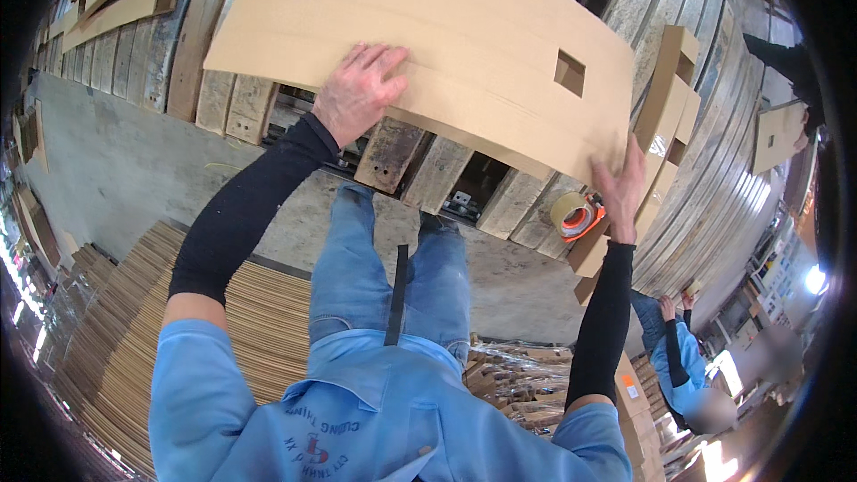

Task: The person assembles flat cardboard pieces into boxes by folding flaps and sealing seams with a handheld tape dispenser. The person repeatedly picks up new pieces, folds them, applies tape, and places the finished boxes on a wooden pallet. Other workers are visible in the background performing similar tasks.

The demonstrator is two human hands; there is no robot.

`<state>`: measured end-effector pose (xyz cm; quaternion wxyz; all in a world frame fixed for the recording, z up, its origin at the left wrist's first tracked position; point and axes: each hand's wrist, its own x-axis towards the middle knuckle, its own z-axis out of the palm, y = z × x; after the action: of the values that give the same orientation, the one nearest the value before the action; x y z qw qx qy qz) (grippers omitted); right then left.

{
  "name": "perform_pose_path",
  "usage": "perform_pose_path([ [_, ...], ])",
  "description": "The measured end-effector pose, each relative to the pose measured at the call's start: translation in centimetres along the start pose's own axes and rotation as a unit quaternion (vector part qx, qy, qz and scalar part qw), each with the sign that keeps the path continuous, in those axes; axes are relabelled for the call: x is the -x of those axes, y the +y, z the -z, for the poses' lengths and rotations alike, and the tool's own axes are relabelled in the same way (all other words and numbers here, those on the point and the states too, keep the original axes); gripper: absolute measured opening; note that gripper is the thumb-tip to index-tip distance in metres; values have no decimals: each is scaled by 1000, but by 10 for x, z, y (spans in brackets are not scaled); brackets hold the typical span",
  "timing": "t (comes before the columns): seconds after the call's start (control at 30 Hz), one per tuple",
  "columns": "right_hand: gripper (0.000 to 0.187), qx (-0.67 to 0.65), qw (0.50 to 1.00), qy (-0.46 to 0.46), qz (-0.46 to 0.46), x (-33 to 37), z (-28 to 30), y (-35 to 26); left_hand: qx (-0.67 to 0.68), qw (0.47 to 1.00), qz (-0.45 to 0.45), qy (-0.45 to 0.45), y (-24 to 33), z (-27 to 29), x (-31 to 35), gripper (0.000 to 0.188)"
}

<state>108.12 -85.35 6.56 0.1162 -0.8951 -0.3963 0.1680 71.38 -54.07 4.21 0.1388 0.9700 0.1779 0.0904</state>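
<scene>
A wide brown cardboard sheet with two rectangular cut-outs lies in front of me on wooden slats. My left hand rests on top of it at the near edge, its fingers spread and slightly bent, the thumb apart. At the sheet's near right corner, my right hand has the edge between its thumb and fingers; the fingertips are partly hidden. Just left of that hand, a roll of tape in an orange dispenser sits on the slats.
Long folded cardboard pieces lie to the right, and more cardboard lengths at the far left. A tall stack of flat cardboard stands at lower left. Another person works at the right. Gaps open between the wooden slats.
</scene>
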Motion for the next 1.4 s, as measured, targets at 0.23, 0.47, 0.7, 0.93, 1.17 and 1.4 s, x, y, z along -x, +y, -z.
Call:
perform_pose_path([
  [0.23, 62, 90, 967, -116, 208, -5, -45, -102, 83, 980, 69, -170, 2, 6, -26, 13],
  [0.47, 53, 32, 903, -372, 212, -70, -68, -78, 194, 841, 122, -490, -29, -25, -77, 24],
  [0.7, 86, 12, 869, -493, 39, -138, -63, -73, 135, 921, 44, -362, -42, -31, -106, 70],
  [0.93, 84, -73, 836, -538, 81, -162, -69, -82, -82, 990, -68, -88, -6, -79, -27, 42],
  [1.17, 99, 32, 953, -62, 295, -199, -98, -118, -105, 991, -52, -63, 1, -86, -26, 48],
  [1.4, 98, 208, 943, -107, 235, -229, -102, -155, -63, 988, 2, -143, -2, -79, -51, 53],
])
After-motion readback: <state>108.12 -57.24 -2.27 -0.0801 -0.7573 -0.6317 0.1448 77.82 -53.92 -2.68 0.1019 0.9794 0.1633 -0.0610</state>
